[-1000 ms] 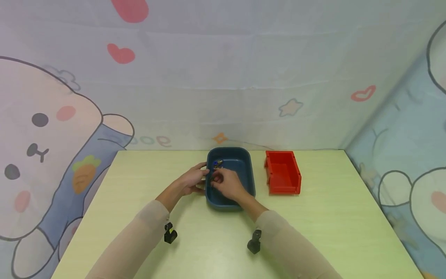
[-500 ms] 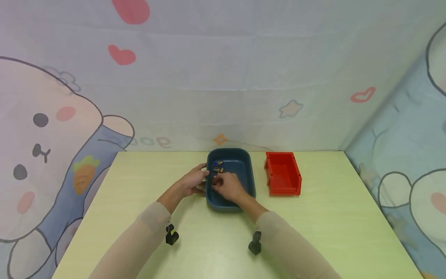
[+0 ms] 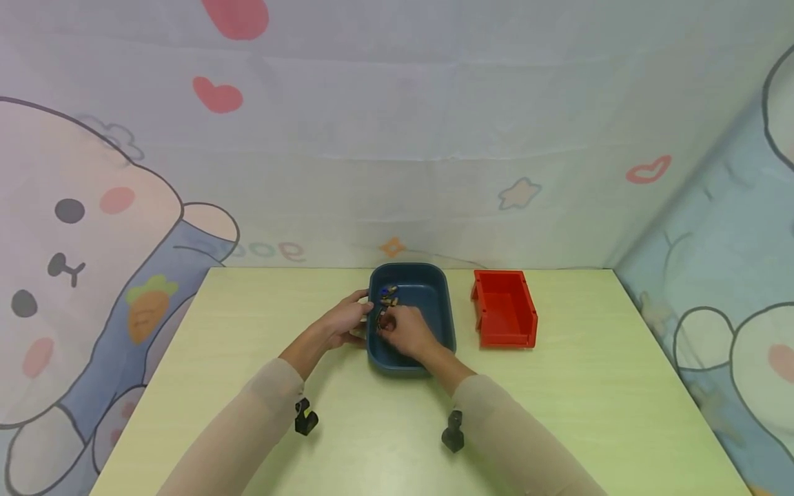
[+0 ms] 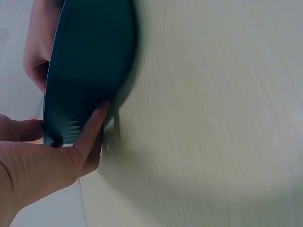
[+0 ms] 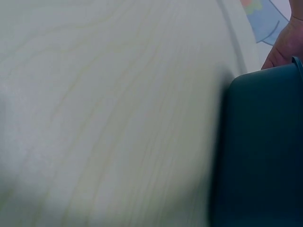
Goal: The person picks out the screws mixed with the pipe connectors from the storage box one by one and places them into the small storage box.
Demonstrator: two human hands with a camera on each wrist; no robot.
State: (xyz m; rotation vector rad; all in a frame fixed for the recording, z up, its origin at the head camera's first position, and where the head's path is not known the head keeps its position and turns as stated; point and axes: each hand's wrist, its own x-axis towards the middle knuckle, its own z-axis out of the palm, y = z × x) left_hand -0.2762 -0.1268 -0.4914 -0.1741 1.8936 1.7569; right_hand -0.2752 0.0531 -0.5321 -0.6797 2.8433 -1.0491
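A dark blue rectangular bin [image 3: 437, 310] stands on the table. My left hand [image 3: 341, 319] grips its left side, thumb at the rim and fingers against the outer wall, as the left wrist view shows with the hand [image 4: 42, 165] beside the bin [image 4: 92, 52]. Inside the bin, my right hand [image 3: 406, 331] reaches down near the left wall. Its curled fingers and thumb pinch a small brass-coloured piece, mostly hidden by the fingertips. Just beyond lie several small brass-coloured pieces [image 3: 389, 302], one with blue on it. In the right wrist view the bin wall [image 5: 265, 151] covers the right hand.
A red open-front bin [image 3: 505, 310] sits to the right of the blue one on the pale wood table [image 3: 577, 386]. Behind the table's back edge hangs a printed cloth [image 3: 403, 172]. A black wrist camera [image 3: 453, 432] hangs below the right sleeve.
My right hand has drawn slightly toward me inside the blue bin, uncovering more of the brass-coloured pieces. My left hand keeps its place on the bin's side.
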